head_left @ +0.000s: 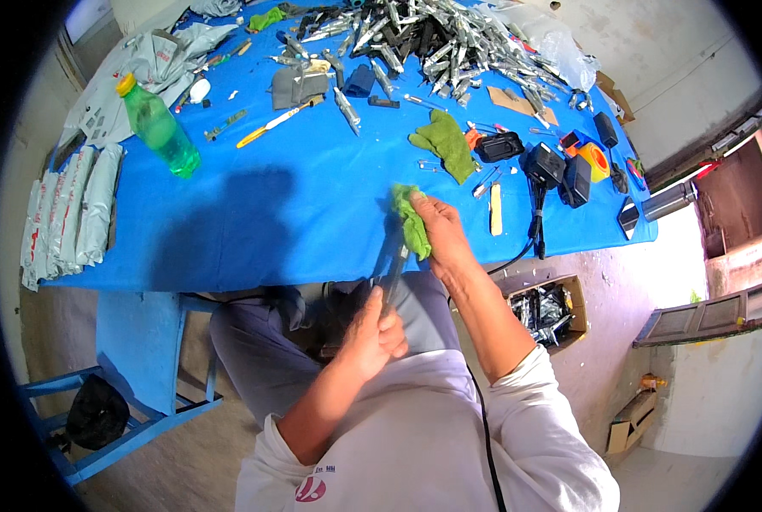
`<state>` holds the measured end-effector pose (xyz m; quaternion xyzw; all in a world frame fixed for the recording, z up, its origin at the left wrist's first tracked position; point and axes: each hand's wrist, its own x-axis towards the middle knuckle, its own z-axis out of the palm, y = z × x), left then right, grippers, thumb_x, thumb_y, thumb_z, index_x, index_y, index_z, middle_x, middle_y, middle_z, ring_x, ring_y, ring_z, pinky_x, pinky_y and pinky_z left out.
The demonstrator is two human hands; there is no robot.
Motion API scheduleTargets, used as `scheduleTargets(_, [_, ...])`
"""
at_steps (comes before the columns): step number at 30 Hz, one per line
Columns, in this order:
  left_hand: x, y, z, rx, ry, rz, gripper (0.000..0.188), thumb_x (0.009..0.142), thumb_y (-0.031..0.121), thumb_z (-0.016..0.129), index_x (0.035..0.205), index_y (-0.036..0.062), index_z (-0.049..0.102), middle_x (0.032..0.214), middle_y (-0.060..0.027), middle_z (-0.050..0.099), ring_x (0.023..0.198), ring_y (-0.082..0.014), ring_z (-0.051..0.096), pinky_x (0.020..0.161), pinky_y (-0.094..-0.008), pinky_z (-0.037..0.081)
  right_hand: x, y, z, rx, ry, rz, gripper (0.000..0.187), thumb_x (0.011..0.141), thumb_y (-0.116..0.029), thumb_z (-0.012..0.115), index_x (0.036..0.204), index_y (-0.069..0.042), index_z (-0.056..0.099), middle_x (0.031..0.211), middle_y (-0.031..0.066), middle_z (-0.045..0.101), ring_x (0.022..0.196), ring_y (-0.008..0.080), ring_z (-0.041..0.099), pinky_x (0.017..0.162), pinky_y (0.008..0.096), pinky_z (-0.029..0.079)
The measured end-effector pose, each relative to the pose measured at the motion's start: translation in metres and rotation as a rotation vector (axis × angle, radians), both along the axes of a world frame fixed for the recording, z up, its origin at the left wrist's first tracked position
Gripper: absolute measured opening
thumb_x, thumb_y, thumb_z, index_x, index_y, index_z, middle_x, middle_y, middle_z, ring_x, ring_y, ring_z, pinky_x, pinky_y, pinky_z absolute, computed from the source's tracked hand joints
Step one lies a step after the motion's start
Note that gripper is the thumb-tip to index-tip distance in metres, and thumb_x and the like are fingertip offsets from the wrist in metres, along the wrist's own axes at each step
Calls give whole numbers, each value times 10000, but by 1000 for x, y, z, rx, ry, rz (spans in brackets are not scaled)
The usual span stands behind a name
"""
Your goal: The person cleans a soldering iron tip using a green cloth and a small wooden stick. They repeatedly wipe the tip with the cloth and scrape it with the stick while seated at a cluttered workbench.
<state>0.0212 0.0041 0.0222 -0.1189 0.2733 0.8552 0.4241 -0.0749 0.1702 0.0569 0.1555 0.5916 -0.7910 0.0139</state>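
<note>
My left hand (369, 340) is closed round the lower end of a slim grey, partly see-through tube (391, 275), held tilted over my lap at the table's front edge. In my right hand (440, 229) a bright green cloth (408, 224) is pinched against the tube's upper end. Part of the tube is hidden by the cloth and my fingers. Just beyond, a darker green cloth (447, 145) lies crumpled on the blue tablecloth (227, 230). A large heap of slim grey pen-shaped devices (449, 51) covers the back of the table.
Left stand a green bottle (160, 128) and grey plastic packets (78, 209). An orange-handled tool (274, 125) lies mid-table. Black power adapters (545, 166) and yellow tape (594, 162) sit right. Below are a box of parts (579, 316) and a blue stool (137, 341).
</note>
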Motion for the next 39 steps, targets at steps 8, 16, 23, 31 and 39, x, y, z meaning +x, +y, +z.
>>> scheduleTargets(8, [12,0,3,11,16,-3,557,981,560,361,587,167,360,505,56,222,436,-107,233,503,-298,312,24,-21,24,-295,165,48,463,966,-456,514,968,-3,607,823,82,627,634,152,571,554,266,453])
scheduleTargets(16, [31,-10,-5,129,90,3,564,990,545,330,586,154,374,504,47,266,442,-109,244,523,-295,314,49,-34,20,-242,215,-226,494,979,-490,459,848,-25,563,685,93,576,553,179,558,510,297,458])
scheduleTargets(23, [45,-6,-3,33,125,8,540,989,536,366,606,156,372,517,45,282,444,-110,268,522,-294,326,65,-23,16,-5,321,-188,528,988,-509,430,762,-49,561,658,58,576,563,138,545,503,271,432])
scheduleTargets(31, [55,-1,15,-96,285,-14,541,993,537,361,597,170,352,495,54,250,438,-109,271,485,-302,345,86,17,24,303,547,-177,422,1016,-307,435,732,-18,551,659,12,548,603,95,476,544,268,395])
scheduleTargets(39, [53,-12,32,10,339,-25,541,990,528,387,582,176,346,482,54,258,431,-112,276,485,-304,339,89,94,15,202,496,-607,485,1020,-413,395,822,-22,602,718,61,616,614,148,581,536,276,464])
